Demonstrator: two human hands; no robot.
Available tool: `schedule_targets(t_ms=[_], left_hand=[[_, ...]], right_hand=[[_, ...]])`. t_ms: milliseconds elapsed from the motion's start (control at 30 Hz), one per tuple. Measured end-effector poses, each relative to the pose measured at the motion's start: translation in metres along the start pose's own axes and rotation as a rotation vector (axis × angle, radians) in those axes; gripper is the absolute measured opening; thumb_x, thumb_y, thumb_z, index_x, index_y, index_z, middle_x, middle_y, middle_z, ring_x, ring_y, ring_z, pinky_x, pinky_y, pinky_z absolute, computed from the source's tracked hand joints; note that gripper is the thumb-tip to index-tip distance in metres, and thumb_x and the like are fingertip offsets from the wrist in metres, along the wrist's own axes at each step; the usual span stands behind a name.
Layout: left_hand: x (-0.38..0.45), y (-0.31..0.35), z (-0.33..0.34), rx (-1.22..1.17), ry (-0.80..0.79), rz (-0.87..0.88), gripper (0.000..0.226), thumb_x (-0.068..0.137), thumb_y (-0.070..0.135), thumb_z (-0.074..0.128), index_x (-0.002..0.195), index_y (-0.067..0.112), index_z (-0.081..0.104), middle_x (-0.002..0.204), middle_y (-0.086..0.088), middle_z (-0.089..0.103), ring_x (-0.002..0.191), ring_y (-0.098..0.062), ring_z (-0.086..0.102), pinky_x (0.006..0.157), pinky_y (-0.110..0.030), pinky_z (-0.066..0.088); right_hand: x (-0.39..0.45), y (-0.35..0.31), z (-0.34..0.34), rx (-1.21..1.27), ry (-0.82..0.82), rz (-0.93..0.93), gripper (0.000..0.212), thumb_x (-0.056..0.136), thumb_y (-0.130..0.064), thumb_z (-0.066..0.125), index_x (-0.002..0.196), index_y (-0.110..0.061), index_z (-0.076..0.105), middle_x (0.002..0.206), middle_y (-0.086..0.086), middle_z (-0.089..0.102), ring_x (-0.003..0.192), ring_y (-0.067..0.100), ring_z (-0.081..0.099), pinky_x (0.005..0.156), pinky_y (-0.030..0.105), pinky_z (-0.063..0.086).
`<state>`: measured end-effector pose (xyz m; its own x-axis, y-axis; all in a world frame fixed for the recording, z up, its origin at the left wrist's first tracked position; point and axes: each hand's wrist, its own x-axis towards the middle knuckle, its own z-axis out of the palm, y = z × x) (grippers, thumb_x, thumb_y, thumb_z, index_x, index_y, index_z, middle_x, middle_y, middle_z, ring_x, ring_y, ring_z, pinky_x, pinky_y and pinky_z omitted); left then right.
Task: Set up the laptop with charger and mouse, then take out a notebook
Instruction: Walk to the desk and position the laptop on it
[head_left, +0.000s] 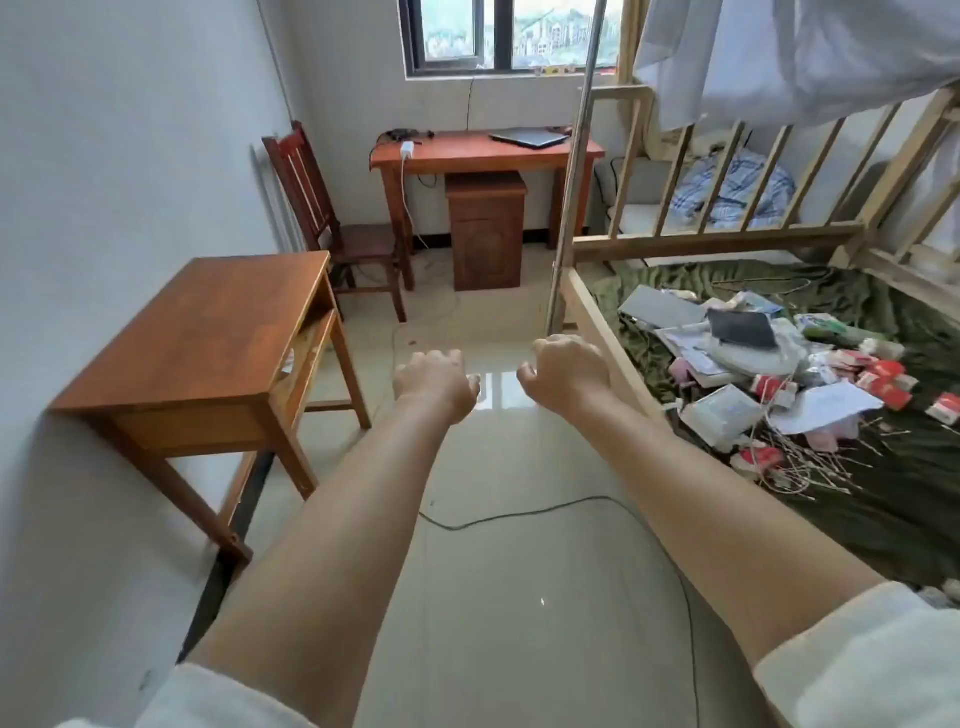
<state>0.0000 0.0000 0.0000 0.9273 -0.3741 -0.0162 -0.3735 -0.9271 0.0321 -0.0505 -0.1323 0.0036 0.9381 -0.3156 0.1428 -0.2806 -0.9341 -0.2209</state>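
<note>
Both hands up, left hand (434, 387) and right hand (566, 374), each grip loosely curled on nothing. Closed dark laptop (530, 137) lies at 12 o'clock on the reddish wooden worktop (467, 153), white charger brick (407, 151) near its left edge, bare tiled floor (519, 545) between.

Head cam looks fwd and down over tiled floor (498, 597) toward far desk (483, 153).

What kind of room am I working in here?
Probably a small bedroom or dorm room: a wooden bunk bed on the right, a desk under the window with a closed laptop, and a wooden chair.
</note>
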Motion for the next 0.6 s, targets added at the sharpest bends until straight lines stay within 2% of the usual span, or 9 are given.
schedule_targets(t_ms=[133,300,500,600], left_hand=[[0.048,-0.012,0.049,0.013,-0.142,-0.017,0.043,0.098,0.039,0.034,0.130,0.011,0.043,0.131,-0.012,0.053,0.121,-0.029,0.048,0.093,-0.037,0.044],[0.162,-0.006,0.072,0.016,-0.245,-0.030,0.043,0.099,0.038,0.032,0.132,0.011,0.041,0.132,-0.014,0.052,0.122,-0.030,0.046,0.094,-0.039,0.043],[0.320,-0.009,0.056,-0.041,-0.239,-0.058,0.041,0.099,0.037,0.033,0.126,0.009,0.046,0.128,-0.015,0.053,0.119,-0.031,0.048,0.094,-0.037,0.042],[0.397,-0.020,0.055,-0.039,-0.236,-0.087,0.042,0.099,0.037,0.033,0.126,0.007,0.045,0.130,-0.016,0.052,0.120,-0.032,0.046,0.097,-0.038,0.040]], right_hand=[[0.047,0.014,0.057,-0.027,-0.112,0.021,0.033,0.091,-0.026,0.041,0.104,-0.001,0.059,0.113,0.016,0.062,0.109,0.032,0.052,0.090,0.036,0.040],[0.160,0.027,0.102,-0.005,-0.202,-0.013,0.033,0.091,-0.023,0.040,0.105,-0.001,0.059,0.116,0.016,0.061,0.110,0.032,0.052,0.090,0.035,0.041],[0.320,0.040,0.113,0.050,-0.210,-0.003,0.030,0.090,-0.023,0.042,0.100,-0.001,0.059,0.113,0.016,0.061,0.109,0.032,0.052,0.088,0.035,0.041],[0.398,0.043,0.127,0.050,-0.217,0.010,0.031,0.090,-0.023,0.041,0.105,-0.002,0.059,0.117,0.016,0.061,0.112,0.032,0.051,0.087,0.035,0.042]])
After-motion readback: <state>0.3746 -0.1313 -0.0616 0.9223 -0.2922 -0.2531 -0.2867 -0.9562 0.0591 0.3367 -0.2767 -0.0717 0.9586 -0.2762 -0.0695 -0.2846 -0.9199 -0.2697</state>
